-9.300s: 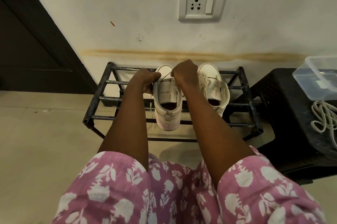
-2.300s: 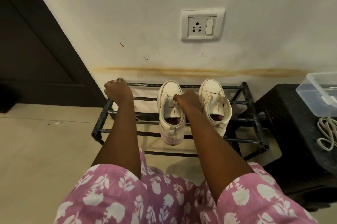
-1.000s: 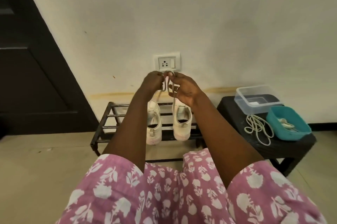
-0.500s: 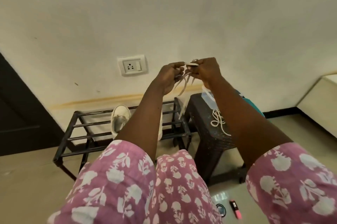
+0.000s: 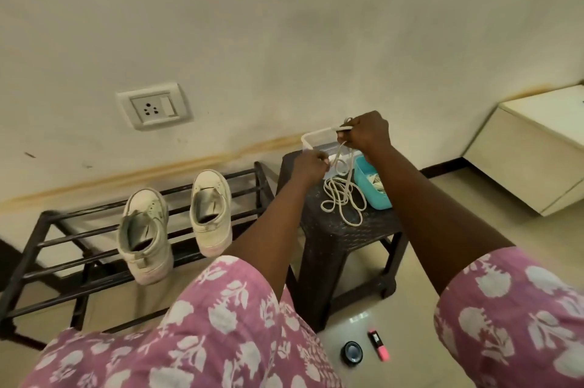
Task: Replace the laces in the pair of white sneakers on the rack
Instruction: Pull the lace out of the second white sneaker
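Both hands have come down from in front of the wall and now hover over the black stool [image 5: 335, 239], bringing the lace with them. The right hand [image 5: 368, 135] is the higher one, above the clear box [image 5: 311, 139], with thumb and curled fingers pinching the pale lace [image 5: 342, 163] near one end. The left hand [image 5: 311, 164] is lower and nearer the rack, its fingers curled round the same lace. Between the two the lace hangs in loose loops. The lowest loop reaches down to the coil of laces [image 5: 343, 202] on the stool top, and whether they touch cannot be told. Just right of that coil stands a teal tray [image 5: 374, 198]. Well left of the hands, the white sneakers [image 5: 211, 207] rest side by side on the black rack [image 5: 63, 250] — toes toward the wall, heels overhanging the front bars — apart from both hands.
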